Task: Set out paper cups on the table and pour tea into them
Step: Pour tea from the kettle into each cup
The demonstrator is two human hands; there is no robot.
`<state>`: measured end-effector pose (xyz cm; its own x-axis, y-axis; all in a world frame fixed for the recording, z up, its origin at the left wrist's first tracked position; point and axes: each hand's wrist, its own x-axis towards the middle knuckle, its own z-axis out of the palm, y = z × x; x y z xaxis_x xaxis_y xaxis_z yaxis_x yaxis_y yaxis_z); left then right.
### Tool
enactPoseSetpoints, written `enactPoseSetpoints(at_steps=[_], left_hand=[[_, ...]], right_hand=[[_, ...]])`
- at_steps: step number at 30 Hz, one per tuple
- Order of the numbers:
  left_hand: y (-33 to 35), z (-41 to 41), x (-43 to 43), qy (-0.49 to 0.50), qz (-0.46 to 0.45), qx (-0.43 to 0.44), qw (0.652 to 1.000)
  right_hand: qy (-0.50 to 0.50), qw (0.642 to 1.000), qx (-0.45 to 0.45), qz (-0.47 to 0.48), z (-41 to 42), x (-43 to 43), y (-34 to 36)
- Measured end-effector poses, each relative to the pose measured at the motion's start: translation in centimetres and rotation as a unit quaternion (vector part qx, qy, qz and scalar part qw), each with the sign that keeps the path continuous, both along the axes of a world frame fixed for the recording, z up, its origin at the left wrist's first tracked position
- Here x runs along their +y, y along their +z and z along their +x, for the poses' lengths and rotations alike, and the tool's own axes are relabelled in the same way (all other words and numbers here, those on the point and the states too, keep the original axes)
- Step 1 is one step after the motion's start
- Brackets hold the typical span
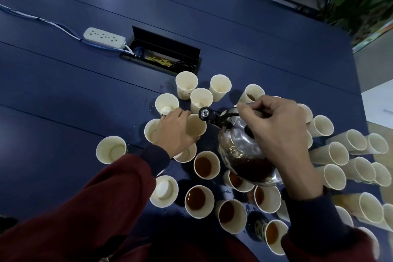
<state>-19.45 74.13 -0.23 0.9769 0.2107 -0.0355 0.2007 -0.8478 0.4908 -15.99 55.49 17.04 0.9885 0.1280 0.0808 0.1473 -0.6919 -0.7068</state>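
Centre of frame: steadying paper cup (195,126) with left hand (173,134), fingers wrapped round it, to keep it under the spout (205,114). Gripping handle of kettle (238,144) with right hand (278,134), tilting to pour. Filled cups (203,165) at lower centre of bench (63,70).

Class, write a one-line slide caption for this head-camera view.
Right hand tilts kettle toward a paper cup the left hand holds.

Your right hand (278,134) grips the kettle (240,147) by its handle, spout tipped toward the cup (196,127) your left hand (174,132) holds at frame centre (several lower cups (207,165) already hold tea) on the blue table (63,95).
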Motion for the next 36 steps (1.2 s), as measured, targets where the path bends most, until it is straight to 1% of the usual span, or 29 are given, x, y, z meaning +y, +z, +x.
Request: enactPoseSetpoints(at_steps=[4, 10, 22, 30, 36], left_hand=[[-0.3, 0.1, 0.4, -0.004, -0.017, -0.005, 1.0], [-0.4, 0.3, 0.7, -0.007, -0.034, -0.001, 0.999], [-0.5, 0.3, 0.5, -0.011, -0.026, -0.001, 1.0], [-0.3, 0.2, 0.4, -0.009, -0.024, 0.004, 1.0], [-0.2, 0.2, 0.5, -0.011, -0.024, 0.004, 1.0]], right_hand=[[0.007, 0.999, -0.004, -0.031, 0.3, 0.4, -0.1], [-0.005, 0.999, 0.009, -0.034, 0.3, 0.9, -0.3], [0.001, 0.998, 0.014, -0.068, 0.1, 1.2, 0.1], [0.007, 0.998, 0.01, -0.067, 0.2, 1.4, 0.2], [0.006, 0.999, 0.003, -0.043, 0.3, 1.2, 0.2]])
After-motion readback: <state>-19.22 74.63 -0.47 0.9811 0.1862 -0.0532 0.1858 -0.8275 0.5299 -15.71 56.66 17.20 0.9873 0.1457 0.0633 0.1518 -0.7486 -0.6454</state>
